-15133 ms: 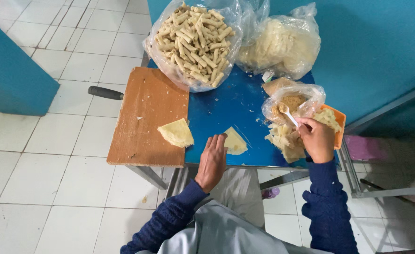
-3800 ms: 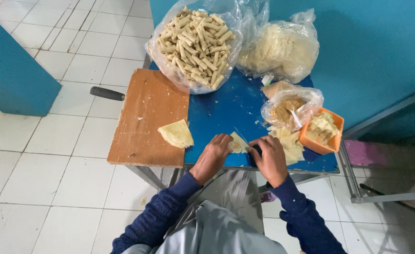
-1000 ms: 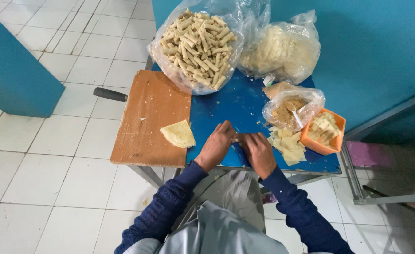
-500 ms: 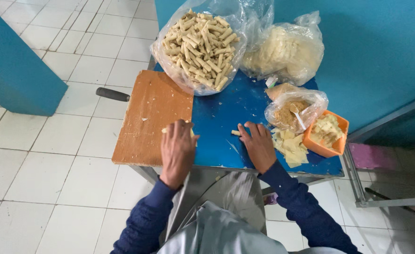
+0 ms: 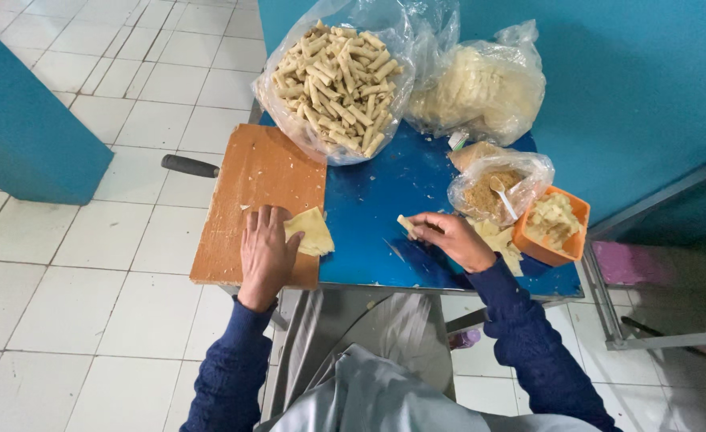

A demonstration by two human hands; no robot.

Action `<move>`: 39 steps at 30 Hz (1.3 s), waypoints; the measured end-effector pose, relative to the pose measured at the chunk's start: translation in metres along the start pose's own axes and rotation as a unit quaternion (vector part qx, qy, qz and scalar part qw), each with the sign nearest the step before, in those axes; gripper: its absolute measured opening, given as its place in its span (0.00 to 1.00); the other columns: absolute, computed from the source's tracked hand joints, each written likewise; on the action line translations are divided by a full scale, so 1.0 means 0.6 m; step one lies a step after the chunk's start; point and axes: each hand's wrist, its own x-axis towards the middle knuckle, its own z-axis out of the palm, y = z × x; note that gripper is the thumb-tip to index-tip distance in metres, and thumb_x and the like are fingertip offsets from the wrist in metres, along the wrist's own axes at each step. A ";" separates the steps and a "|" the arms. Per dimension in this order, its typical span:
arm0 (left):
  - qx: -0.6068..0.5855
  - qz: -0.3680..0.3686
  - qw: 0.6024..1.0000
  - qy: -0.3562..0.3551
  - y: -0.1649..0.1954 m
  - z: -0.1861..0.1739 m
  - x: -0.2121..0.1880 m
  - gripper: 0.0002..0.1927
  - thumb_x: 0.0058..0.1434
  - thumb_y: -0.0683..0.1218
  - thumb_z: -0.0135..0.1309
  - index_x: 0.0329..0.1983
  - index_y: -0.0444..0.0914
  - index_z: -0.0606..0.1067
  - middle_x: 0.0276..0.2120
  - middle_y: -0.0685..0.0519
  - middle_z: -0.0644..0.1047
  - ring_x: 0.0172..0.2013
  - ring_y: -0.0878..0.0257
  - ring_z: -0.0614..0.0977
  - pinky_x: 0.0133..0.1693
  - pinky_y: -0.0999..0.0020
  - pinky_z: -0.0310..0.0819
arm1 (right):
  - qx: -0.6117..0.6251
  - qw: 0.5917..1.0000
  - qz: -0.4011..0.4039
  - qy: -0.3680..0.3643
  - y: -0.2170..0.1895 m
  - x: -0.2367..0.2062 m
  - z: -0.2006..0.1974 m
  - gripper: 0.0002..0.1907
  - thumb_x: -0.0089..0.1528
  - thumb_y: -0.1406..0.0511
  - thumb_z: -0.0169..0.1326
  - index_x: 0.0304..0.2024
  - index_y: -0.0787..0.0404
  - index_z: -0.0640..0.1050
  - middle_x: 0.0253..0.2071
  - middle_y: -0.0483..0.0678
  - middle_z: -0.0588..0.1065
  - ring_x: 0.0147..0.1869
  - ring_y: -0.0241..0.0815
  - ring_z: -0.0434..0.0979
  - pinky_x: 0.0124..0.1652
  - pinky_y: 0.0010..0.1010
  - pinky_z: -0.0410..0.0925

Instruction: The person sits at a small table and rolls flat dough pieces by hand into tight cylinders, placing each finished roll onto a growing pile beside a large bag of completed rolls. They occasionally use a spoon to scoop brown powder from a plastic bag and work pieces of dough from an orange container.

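Pale wrapper sheets [image 5: 311, 232] lie under the flat, spread left hand [image 5: 265, 254]; right hand [image 5: 449, 238] pinches what looks like a small roll [image 5: 405, 224]

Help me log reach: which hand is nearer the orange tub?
Right. The right hand lies on the blue table just left of the orange tub; the left hand rests far across on the wooden board.

Dark navy knit sleeves to both wrists, light grey cloth over lap, hands bare.

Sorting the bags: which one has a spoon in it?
The small bag of brown filling beside the orange tub; the two big bags hold rolls and pale wrappers.
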 end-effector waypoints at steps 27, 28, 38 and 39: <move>-0.462 0.112 0.875 -0.093 0.169 0.157 -0.060 0.08 0.65 0.38 0.59 0.38 0.31 0.70 0.49 0.42 0.81 0.40 0.57 0.82 0.38 0.66 0.77 | 0.240 0.966 0.087 0.035 -0.025 -0.127 0.068 0.16 0.69 0.65 0.49 0.58 0.63 0.70 0.38 0.49 0.79 0.39 0.33 0.72 0.41 0.27 0.66; -0.540 0.068 0.827 -0.143 0.169 0.174 -0.064 0.07 0.67 0.38 0.57 0.42 0.31 0.71 0.46 0.44 0.81 0.40 0.60 0.82 0.39 0.68 0.77 | 0.245 0.965 0.089 0.035 -0.030 -0.132 0.071 0.16 0.70 0.65 0.49 0.58 0.64 0.70 0.38 0.49 0.78 0.39 0.33 0.72 0.41 0.27 0.66; -0.640 -0.084 0.727 -0.236 0.169 0.207 -0.099 0.08 0.69 0.39 0.54 0.49 0.31 0.77 0.35 0.57 0.78 0.37 0.74 0.77 0.41 0.76 0.74 | -0.527 0.726 -0.029 0.441 -0.074 -0.209 -0.037 0.18 0.61 0.60 0.64 0.53 0.52 0.82 0.49 0.49 0.72 0.56 0.53 0.70 0.54 0.45 0.64; -0.635 -0.086 0.731 -0.235 0.170 0.202 -0.099 0.08 0.69 0.39 0.54 0.49 0.31 0.77 0.35 0.57 0.78 0.37 0.74 0.77 0.40 0.76 0.74 | -0.541 0.716 0.011 0.440 -0.071 -0.215 -0.055 0.16 0.60 0.59 0.66 0.50 0.50 0.83 0.49 0.48 0.72 0.56 0.53 0.69 0.52 0.46 0.63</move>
